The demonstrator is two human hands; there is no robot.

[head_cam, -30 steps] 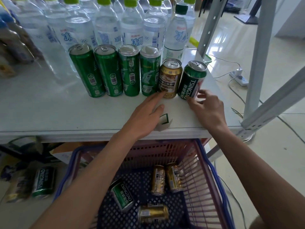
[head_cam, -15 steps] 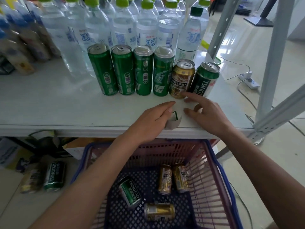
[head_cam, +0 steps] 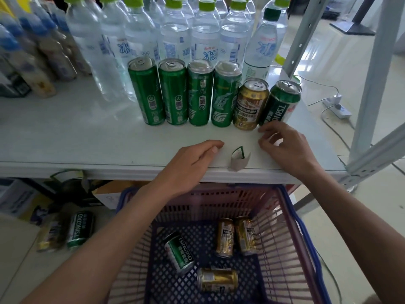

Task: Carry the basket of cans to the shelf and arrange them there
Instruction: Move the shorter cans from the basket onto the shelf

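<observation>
Six cans (head_cam: 199, 95) aligned tightly on the shelf (head_cam: 65, 132), presumably to save room; left hand (head_cam: 192, 159) and right hand (head_cam: 285, 145) rest empty, relaxed, above the basket (head_cam: 292, 218) holding four more.

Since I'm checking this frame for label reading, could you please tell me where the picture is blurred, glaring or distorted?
Head view: the standing Tsingtao can is sharp, lettering readable; blue-capped bottles at the left edge are smeared; glare washes the floor upper right; wide-angle distortion fans the can row outward.
</observation>
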